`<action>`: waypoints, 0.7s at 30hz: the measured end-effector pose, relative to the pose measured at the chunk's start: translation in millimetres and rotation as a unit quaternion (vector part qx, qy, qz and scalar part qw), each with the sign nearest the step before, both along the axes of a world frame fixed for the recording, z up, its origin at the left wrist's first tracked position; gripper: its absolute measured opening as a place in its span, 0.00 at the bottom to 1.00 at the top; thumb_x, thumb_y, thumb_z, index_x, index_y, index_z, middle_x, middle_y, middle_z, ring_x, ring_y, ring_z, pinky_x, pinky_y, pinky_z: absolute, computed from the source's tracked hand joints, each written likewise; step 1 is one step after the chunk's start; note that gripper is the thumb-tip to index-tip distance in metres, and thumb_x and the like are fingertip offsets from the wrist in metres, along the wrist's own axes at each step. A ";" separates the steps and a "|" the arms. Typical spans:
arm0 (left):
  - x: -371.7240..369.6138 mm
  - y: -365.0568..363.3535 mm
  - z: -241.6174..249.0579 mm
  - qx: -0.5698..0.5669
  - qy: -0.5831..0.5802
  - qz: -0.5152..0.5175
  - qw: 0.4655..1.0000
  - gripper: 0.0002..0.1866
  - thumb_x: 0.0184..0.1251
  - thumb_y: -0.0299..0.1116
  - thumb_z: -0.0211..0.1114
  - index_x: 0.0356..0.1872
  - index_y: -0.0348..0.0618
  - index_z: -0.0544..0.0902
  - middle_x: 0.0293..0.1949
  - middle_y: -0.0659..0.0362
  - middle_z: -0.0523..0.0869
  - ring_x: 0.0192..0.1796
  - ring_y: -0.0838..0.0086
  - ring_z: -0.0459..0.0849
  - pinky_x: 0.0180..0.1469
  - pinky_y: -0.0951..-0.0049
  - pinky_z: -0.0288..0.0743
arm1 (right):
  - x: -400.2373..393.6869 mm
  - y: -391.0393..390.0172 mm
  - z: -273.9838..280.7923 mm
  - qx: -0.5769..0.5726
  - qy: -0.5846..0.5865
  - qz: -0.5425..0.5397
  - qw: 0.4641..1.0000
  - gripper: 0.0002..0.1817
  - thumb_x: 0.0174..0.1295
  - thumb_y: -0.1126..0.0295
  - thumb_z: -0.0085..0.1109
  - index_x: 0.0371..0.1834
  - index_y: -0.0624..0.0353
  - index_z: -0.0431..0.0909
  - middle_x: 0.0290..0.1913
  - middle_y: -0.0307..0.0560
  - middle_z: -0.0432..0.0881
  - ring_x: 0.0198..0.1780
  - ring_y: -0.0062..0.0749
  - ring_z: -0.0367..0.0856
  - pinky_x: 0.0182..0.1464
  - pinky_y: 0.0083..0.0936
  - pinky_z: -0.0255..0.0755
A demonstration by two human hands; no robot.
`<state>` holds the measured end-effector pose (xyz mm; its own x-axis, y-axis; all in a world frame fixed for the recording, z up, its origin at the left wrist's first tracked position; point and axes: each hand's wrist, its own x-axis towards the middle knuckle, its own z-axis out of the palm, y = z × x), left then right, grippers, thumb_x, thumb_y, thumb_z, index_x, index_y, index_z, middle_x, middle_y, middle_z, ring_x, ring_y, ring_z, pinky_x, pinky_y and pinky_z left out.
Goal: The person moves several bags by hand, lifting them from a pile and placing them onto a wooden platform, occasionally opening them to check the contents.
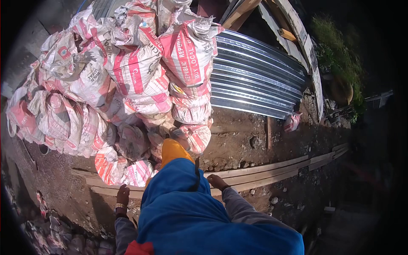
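Note:
My left hand, with a watch on its wrist, hangs low at my left side near the wooden planks. Its fingers are too dark to make out. On the other side, my right hand hangs by my blue clothing, its fingers curled in and nothing seen in them. In front of me rises a pile of filled cement sacks, white with red print. The lowest printed sacks sit close to my left hand. A yellow boot shows below my knee.
Shiny corrugated metal sheets lie behind the planks, to the right of the pile. A timber frame leans at the upper right beside green plants. More sacks lie at the lower left. The ground is rough soil with stones.

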<state>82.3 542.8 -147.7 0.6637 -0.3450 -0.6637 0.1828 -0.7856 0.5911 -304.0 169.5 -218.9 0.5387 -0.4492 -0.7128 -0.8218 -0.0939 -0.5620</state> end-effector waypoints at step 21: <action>-335.3 122.0 -65.6 0.154 0.017 0.153 0.976 0.22 0.69 0.43 0.50 0.53 0.37 0.78 0.57 0.46 0.78 0.59 0.54 0.76 0.63 0.62 0.68 | 238.7 -193.9 72.9 -0.238 -0.160 0.405 0.868 0.20 0.65 0.64 0.53 0.54 0.68 0.74 0.53 0.61 0.77 0.55 0.49 0.76 0.55 0.36 0.68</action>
<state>-253.1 664.9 -213.3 0.6794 0.0849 -0.7289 0.4519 -0.8310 0.3244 -65.3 -24.4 -146.0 0.9512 -0.0325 -0.3069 -0.1866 -0.8525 -0.4882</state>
